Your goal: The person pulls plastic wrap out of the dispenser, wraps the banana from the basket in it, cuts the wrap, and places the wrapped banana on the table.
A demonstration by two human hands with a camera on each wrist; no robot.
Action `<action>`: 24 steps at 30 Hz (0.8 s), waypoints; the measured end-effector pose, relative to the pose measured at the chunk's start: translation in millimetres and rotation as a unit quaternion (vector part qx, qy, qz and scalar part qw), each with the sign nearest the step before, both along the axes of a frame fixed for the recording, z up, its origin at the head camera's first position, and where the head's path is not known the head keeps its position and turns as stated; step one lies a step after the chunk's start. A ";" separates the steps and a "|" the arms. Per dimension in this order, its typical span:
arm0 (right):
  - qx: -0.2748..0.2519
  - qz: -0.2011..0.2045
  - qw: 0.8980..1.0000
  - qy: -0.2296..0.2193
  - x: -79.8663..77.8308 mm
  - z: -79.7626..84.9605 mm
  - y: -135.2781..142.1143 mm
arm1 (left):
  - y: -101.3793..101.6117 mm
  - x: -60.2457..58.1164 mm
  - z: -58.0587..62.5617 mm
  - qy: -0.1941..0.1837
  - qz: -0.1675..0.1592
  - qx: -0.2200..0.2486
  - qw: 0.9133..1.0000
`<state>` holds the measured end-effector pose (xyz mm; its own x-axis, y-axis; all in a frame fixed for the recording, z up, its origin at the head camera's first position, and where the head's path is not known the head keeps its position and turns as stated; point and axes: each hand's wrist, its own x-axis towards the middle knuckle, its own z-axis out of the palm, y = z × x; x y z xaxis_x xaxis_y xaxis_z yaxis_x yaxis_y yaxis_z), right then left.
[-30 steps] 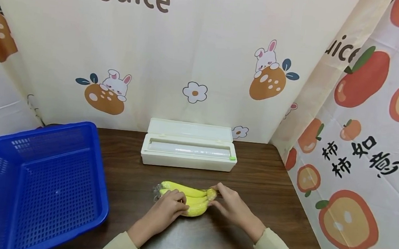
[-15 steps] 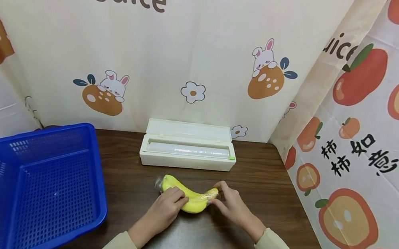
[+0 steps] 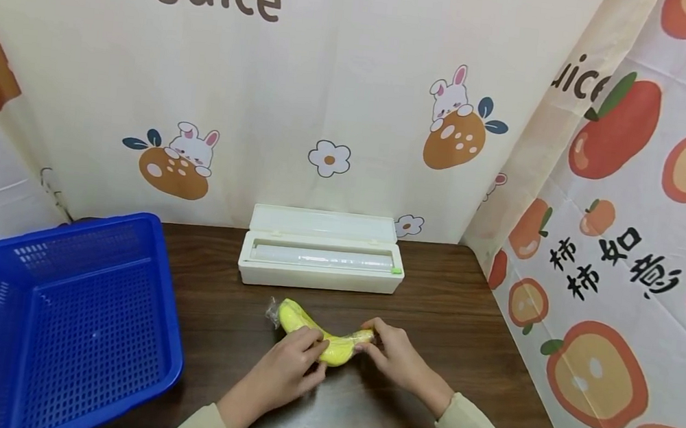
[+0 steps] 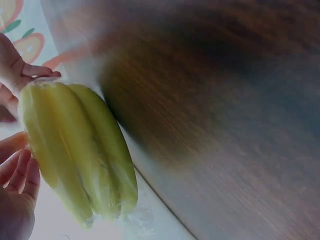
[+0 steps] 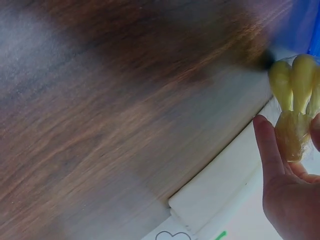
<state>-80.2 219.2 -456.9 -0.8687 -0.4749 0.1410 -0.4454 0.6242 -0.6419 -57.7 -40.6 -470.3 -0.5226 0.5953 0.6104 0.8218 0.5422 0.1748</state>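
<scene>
A bunch of yellow bananas (image 3: 337, 351) wrapped in clear plastic film lies on the wooden table in the head view, with loose film bunched at its far left end. At the stem end, my right hand (image 3: 396, 352) pinches the bunch between thumb and fingers. My left hand (image 3: 290, 364) touches the near left side with its fingertips, the thumb apart from the fruit. Several bananas (image 4: 75, 145) show side by side under wrinkled film in the left wrist view. In the right wrist view, the wrapped stem (image 5: 292, 132) sits between my right thumb and fingers.
Behind the bananas stands a white cling film box (image 3: 319, 279), lid raised, with a roll (image 3: 321, 258) inside and a green slider at its right. A blue plastic basket (image 3: 173, 335) stands at the left. Printed curtains (image 3: 378, 107) enclose the back and sides.
The bunch has rolled from lying flat with several bananas showing to standing more on its side. My left thumb has come away from it; my right hand stays at the stem.
</scene>
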 end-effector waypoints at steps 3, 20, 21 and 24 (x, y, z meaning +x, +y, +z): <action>-0.002 0.000 1.000 0.003 0.9 0.0 0.7 | -0.2 2.3 -1.6 0.037 -0.001 -0.035 0.999; 0.005 0.001 1.000 -0.010 2.9 -8.2 7.3 | -10.0 6.3 -2.5 -0.002 0.004 0.090 0.996; 0.007 0.000 1.000 -0.010 2.7 -9.2 8.5 | -13.6 4.9 -1.9 -0.014 0.015 0.098 0.995; 0.013 -0.002 1.000 -0.009 2.3 -12.8 12.5 | -25.8 -0.8 0.1 -0.084 0.062 0.110 0.989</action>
<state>-78.0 231.7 -469.6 -0.8727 -0.4748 0.1135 -0.4320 0.6427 -0.6327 -58.5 -66.4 -470.2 -0.6879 0.3831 0.6165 0.7009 0.5713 0.4270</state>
